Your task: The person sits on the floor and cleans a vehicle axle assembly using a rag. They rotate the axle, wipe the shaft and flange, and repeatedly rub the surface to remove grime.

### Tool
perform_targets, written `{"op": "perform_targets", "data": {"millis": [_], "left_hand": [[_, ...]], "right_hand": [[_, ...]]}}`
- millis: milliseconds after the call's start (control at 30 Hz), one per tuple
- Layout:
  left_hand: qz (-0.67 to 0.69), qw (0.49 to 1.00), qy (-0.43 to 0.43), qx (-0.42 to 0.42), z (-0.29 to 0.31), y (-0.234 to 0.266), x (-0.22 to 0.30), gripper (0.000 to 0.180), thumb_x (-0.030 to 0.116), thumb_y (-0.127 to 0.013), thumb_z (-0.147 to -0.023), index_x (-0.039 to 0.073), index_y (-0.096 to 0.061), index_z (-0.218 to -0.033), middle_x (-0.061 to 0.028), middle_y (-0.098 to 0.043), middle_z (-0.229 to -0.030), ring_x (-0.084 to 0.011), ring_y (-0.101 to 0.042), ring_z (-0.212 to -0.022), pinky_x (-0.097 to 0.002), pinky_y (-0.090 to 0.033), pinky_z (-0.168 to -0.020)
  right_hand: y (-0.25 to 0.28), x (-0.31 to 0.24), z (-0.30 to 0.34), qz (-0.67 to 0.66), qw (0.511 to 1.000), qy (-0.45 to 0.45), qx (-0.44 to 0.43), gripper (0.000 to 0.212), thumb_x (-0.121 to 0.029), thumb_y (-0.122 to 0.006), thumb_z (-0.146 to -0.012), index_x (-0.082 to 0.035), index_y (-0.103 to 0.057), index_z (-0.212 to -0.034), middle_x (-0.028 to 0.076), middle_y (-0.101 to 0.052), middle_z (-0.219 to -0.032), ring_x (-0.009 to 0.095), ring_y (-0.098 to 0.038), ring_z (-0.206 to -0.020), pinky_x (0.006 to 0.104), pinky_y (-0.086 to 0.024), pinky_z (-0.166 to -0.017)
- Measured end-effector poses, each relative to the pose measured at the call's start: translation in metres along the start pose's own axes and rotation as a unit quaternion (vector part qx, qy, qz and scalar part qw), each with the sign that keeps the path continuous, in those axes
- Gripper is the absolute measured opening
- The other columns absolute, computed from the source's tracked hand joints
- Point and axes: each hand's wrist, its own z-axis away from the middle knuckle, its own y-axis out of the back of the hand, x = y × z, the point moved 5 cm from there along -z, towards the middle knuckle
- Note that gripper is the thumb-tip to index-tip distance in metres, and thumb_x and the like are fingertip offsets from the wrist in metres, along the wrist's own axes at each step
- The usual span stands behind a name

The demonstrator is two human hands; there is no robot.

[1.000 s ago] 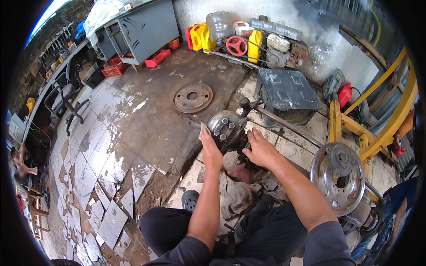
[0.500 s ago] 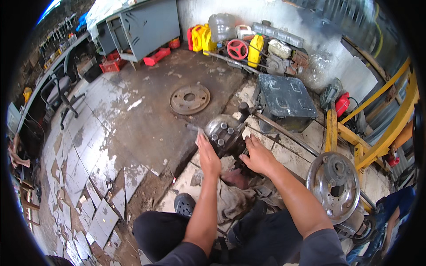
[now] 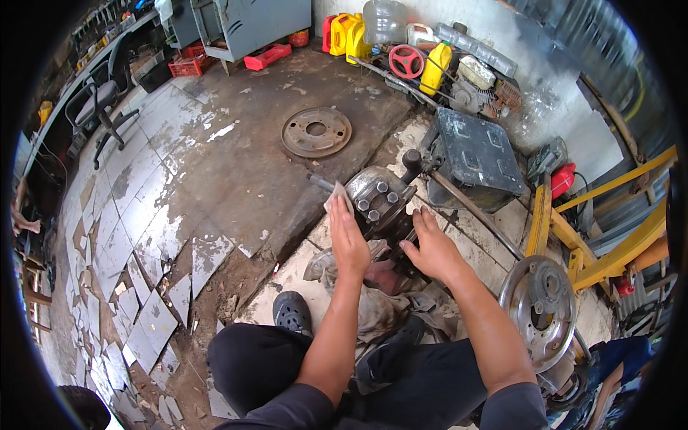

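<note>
A round metal wheel hub [image 3: 374, 188] with several bolt heads on its face stands in front of me on an axle. My left hand [image 3: 350, 240] lies along the hub's left side, fingers straight and together, pressing a small pale sheet [image 3: 337, 193] against it. Whether the sheet is paper or cloth I cannot tell. At the hub's lower right is my right hand [image 3: 434, 247], its fingers stretched out and thumb apart, with nothing visible in it. Below the hands a dirty grey rag [image 3: 373, 312] lies between my feet, beside a reddish part [image 3: 387, 278].
A rusty round plate [image 3: 315, 132] lies on the floor ahead. The axle bar [image 3: 476, 215] runs right to a second metal disc [image 3: 539, 294]. Beyond stand a black case [image 3: 476, 154] and a yellow frame [image 3: 541, 215]. Broken tiles [image 3: 154, 326] cover the left floor. A person's arm [image 3: 609, 390] shows lower right.
The view has shifted, so the hub and surroundings sit differently in the picture. Both hands remain at the hub's sides, the left still on the pale sheet.
</note>
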Motion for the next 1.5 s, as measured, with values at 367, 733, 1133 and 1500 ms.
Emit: {"op": "perform_targets", "data": {"millis": [367, 733, 1133, 1500], "left_hand": [[-0.006, 0.999, -0.005, 0.033, 0.020, 0.000, -0.012, 0.060, 0.035, -0.019, -0.109, -0.005, -0.034, -0.150, -0.0231, -0.030, -0.158, -0.0374, -0.024, -0.149, -0.0442, -0.016, -0.120], [0.004, 0.997, 0.055, 0.062, 0.031, -0.004, -0.015, 0.060, 0.035, -0.020, -0.109, -0.005, -0.030, -0.152, -0.0245, -0.029, -0.158, -0.0360, -0.023, -0.149, -0.0466, -0.011, -0.121], [0.039, 0.990, 0.125, 0.046, 0.025, -0.002, -0.025, 0.061, 0.039, -0.016, -0.108, 0.001, -0.031, -0.153, -0.0164, -0.029, -0.161, -0.0322, -0.023, -0.150, -0.0534, -0.006, -0.120], [0.024, 0.986, 0.165, 0.018, 0.000, 0.006, -0.028, 0.061, 0.039, -0.019, -0.108, 0.000, -0.035, -0.151, -0.0212, -0.036, -0.156, -0.0357, -0.029, -0.147, -0.0550, -0.014, -0.119]], "right_hand": [[0.002, 0.001, -0.003, 0.020, 0.999, -0.028, -0.036, 0.072, -0.032, -0.061, -0.094, 0.009, -0.033, -0.147, 0.034, -0.029, -0.153, 0.044, -0.032, -0.143, 0.0432, -0.033, -0.116], [0.001, -0.006, -0.005, 0.014, 0.999, -0.011, -0.027, 0.073, -0.032, -0.061, -0.094, 0.009, -0.033, -0.147, 0.032, -0.028, -0.155, 0.043, -0.033, -0.143, 0.0424, -0.035, -0.115], [0.003, -0.002, -0.003, 0.025, 0.999, -0.014, -0.033, 0.073, -0.032, -0.060, -0.095, 0.009, -0.031, -0.148, 0.033, -0.028, -0.154, 0.044, -0.033, -0.142, 0.0443, -0.035, -0.114], [0.002, -0.003, -0.003, 0.018, 0.999, -0.011, -0.031, 0.075, -0.032, -0.060, -0.095, 0.010, -0.029, -0.148, 0.034, -0.026, -0.154, 0.044, -0.033, -0.142, 0.0442, -0.035, -0.114]]}}
